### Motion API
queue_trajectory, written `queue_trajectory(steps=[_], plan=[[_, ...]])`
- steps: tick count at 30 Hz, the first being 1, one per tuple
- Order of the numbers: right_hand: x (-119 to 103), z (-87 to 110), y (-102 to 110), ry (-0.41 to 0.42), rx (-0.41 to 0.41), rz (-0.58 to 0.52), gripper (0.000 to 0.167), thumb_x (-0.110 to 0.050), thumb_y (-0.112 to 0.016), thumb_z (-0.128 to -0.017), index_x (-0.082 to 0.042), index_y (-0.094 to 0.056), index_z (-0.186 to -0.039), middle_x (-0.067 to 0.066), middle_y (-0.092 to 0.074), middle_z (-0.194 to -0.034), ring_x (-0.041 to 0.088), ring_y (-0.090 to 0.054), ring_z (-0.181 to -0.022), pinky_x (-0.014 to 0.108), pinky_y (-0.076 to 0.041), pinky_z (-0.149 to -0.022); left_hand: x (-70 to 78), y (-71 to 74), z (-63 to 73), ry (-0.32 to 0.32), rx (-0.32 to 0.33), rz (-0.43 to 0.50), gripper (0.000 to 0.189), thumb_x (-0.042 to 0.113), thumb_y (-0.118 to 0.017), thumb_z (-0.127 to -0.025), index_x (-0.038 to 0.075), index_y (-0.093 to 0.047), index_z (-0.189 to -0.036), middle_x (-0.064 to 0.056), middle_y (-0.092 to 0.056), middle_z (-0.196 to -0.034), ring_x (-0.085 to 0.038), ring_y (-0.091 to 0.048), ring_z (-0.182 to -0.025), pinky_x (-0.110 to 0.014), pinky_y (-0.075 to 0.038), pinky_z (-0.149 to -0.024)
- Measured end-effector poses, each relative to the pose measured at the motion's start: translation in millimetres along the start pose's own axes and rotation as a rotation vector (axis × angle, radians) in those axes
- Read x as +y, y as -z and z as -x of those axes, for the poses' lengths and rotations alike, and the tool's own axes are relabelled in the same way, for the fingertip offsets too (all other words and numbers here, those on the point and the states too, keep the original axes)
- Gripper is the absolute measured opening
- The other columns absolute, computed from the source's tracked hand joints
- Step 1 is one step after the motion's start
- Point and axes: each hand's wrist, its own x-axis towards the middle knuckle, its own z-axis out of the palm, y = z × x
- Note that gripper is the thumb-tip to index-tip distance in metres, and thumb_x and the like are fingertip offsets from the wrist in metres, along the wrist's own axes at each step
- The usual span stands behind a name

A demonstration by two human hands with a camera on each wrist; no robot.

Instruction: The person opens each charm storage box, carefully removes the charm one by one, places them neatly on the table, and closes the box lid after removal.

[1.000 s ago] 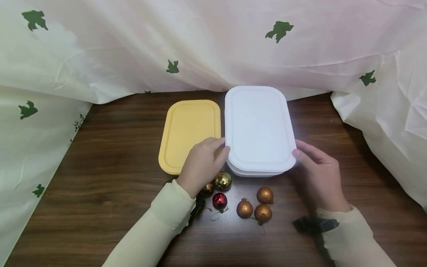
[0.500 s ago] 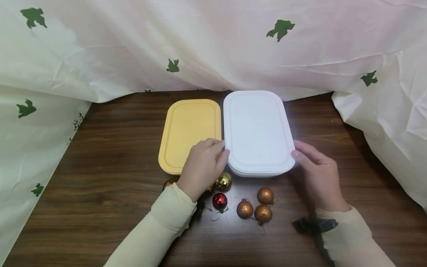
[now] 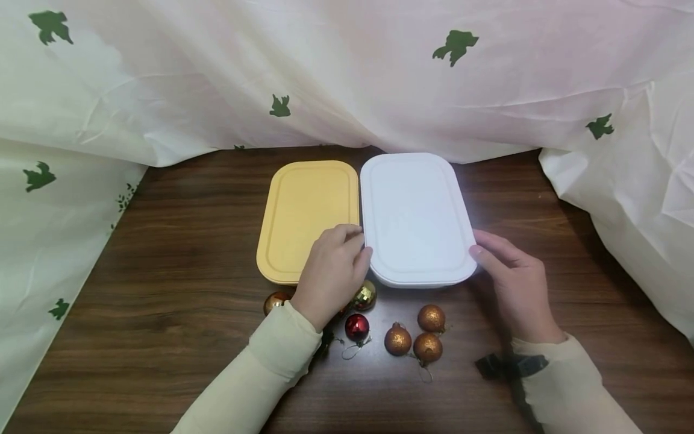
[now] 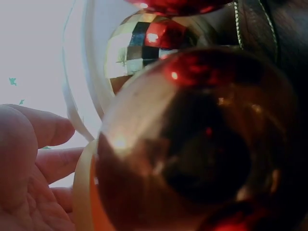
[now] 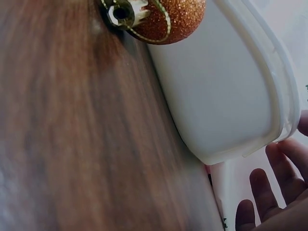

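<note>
A white rectangular lid (image 3: 414,217) lies over a white box (image 5: 216,96); whether its rim is fully seated cannot be told. My left hand (image 3: 333,271) holds the lid's near left edge, thumb at the rim and fingers along the side. At the near right corner, my right hand (image 3: 515,283) pinches the lid's edge between thumb and index finger, its other fingers spread below in the right wrist view. Beside the white box stands a box with a yellow lid (image 3: 311,211), partly behind my left hand.
Three orange glitter Christmas balls (image 3: 428,348) lie in front of the white box. A red ball (image 3: 357,327), a gold mirrored ball (image 3: 365,295) and a copper ball (image 3: 276,301) lie around my left wrist. White cloth (image 3: 347,72) with green birds hangs behind the wooden table (image 3: 179,271).
The white lid has come down and shifted slightly left and toward me, narrowing the gap over the box. Both hands have moved along with it a little. The balls lie as before.
</note>
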Motion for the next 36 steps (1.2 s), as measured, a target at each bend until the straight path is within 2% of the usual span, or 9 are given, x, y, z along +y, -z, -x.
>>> queue_trajectory(steps=[4, 12, 20, 22, 26, 31, 36], plan=[[-0.1, -0.2, -0.3, -0.01, -0.004, 0.031, 0.04, -0.023, -0.079, -0.089, -0.01, -0.072, -0.126, 0.001, -0.067, -0.129, 0.014, -0.055, -0.126, 0.012, -0.047, -0.092, -0.6, -0.6, 0.0, -0.001, -0.004, 0.001, 0.021, 0.015, -0.064, -0.097, 0.0, -0.076, -0.103, -0.014, -0.067, -0.118, -0.029, -0.063, -0.108, -0.041, -0.05, -0.097], [0.4, -0.5, -1.0, -0.022, -0.002, 0.077, 0.041, -0.025, -0.08, -0.088, -0.011, -0.072, -0.126, 0.0, -0.067, -0.129, 0.013, -0.055, -0.125, 0.012, -0.047, -0.091, -1.7, -2.0, 1.6, 0.025, -0.025, 0.009, 0.023, 0.017, -0.064, -0.098, 0.0, -0.075, -0.109, -0.013, -0.065, -0.122, -0.029, -0.06, -0.113, -0.038, -0.048, -0.102], [1.3, 0.6, -2.4, -0.021, -0.017, 0.136, 0.042, -0.029, -0.08, -0.088, -0.014, -0.072, -0.127, -0.001, -0.067, -0.131, 0.012, -0.056, -0.125, 0.011, -0.048, -0.09, -3.4, -4.1, 3.8, 0.004, -0.011, -0.001, 0.018, 0.014, -0.067, -0.095, 0.0, -0.075, -0.102, -0.012, -0.066, -0.121, -0.029, -0.06, -0.112, -0.038, -0.048, -0.103], [1.7, 0.4, -2.5, -0.021, -0.017, 0.164, 0.042, -0.03, -0.079, -0.089, -0.016, -0.072, -0.127, -0.001, -0.066, -0.132, 0.011, -0.056, -0.126, 0.011, -0.048, -0.09, -3.9, -3.0, 4.2, 0.005, -0.039, -0.017, 0.022, 0.018, -0.069, -0.095, 0.0, -0.074, -0.107, -0.012, -0.065, -0.125, -0.029, -0.059, -0.115, -0.038, -0.047, -0.105], [1.6, 0.2, -2.6, -0.034, -0.016, 0.223, 0.042, -0.035, -0.076, -0.09, -0.019, -0.071, -0.129, -0.002, -0.065, -0.134, 0.011, -0.055, -0.127, 0.015, -0.049, -0.092, -5.5, -0.8, 5.7, -0.018, -0.104, -0.068, 0.04, 0.035, -0.075, -0.091, 0.002, -0.072, -0.114, -0.012, -0.063, -0.132, -0.03, -0.057, -0.122, -0.04, -0.043, -0.109], [-0.9, 1.0, -2.6, -0.056, -0.015, 0.278, 0.044, -0.041, -0.073, -0.091, -0.021, -0.07, -0.131, -0.004, -0.063, -0.136, 0.012, -0.054, -0.129, 0.024, -0.049, -0.099, -8.5, 0.4, 7.3, -0.084, -0.108, -0.086, 0.063, 0.048, -0.08, -0.084, -0.001, -0.069, -0.122, -0.015, -0.062, -0.133, -0.031, -0.056, -0.123, -0.04, -0.041, -0.11], [-2.7, 1.3, -1.7, -0.081, 0.002, 0.313, 0.045, -0.046, -0.073, -0.091, -0.024, -0.07, -0.13, -0.006, -0.063, -0.136, 0.01, -0.053, -0.129, 0.031, -0.048, -0.103, -9.2, 0.3, 6.9, -0.095, -0.128, -0.089, 0.072, 0.053, -0.08, -0.081, 0.0, -0.067, -0.128, -0.013, -0.062, -0.134, -0.029, -0.055, -0.125, -0.039, -0.039, -0.112]])
